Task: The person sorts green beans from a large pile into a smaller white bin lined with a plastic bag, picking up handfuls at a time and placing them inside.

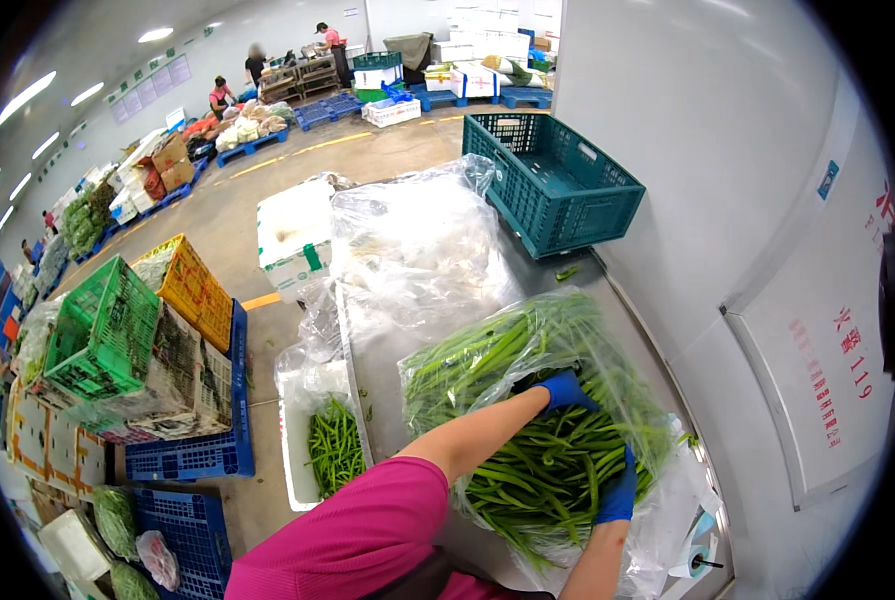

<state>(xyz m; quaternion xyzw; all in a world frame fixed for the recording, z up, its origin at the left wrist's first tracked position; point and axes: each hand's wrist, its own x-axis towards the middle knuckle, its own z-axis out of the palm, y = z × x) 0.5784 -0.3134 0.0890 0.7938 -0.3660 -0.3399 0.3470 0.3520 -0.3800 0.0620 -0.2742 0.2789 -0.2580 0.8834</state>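
Note:
A large clear plastic bag lies on a stainless-steel table, its mouth towards me. Long green chili peppers fill it and spread out at the opening. My left hand, in a blue glove, reaches into the bag's mouth and rests on the peppers, its fingertips partly hidden. On the right side of the heap, my blue-gloved right hand presses against the peppers with its fingers pointing away from me. Whether either hand grips any peppers is hard to see.
A white foam box holding green peppers stands left of the table. Clear plastic sheeting covers the table's far part, near a dark green crate. A roll sits at lower right. The wall borders the table's right.

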